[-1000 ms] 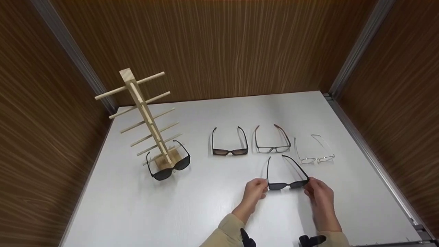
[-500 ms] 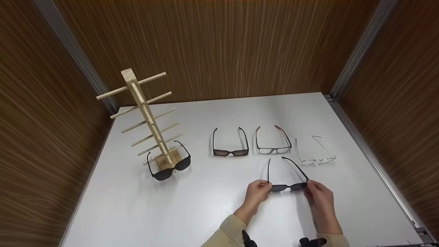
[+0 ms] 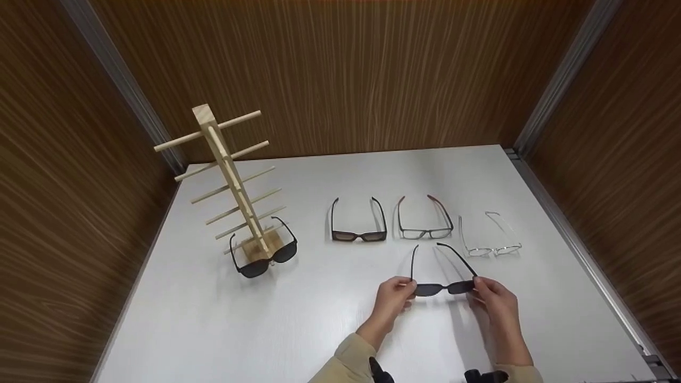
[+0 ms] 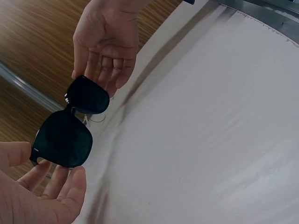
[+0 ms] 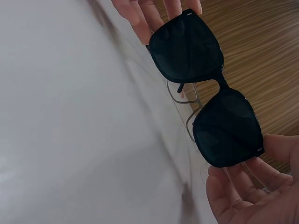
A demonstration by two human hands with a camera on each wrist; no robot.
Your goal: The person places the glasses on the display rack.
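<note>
Both hands hold one pair of black sunglasses (image 3: 429, 290) with dark lenses, its temples unfolded and pointing away toward the back. My left hand (image 3: 393, 298) pinches the left end of the frame, and my right hand (image 3: 497, 304) pinches the right end by the hinge. In the left wrist view the dark lenses (image 4: 64, 138) face the camera, with fingers and thumb at each outer corner. The right wrist view shows the same sunglasses (image 5: 229, 128) between the two hands, lifted over the white table (image 3: 330, 319).
A wooden display rack (image 3: 232, 175) with several pegs stands at left, other black sunglasses (image 3: 255, 268) hanging on its low peg. Behind my hands lie brown-lensed sunglasses (image 3: 345, 236), dark-framed eyeglasses (image 3: 424, 234) with reddish temple tips, and thin clear eyeglasses (image 3: 495, 251). Wood-grain panels (image 3: 340, 74) enclose the table.
The held sunglasses have shifted slightly left, moving a little toward the front and then back. Both hands keep their grip at the ends. The other glasses stay in place.
</note>
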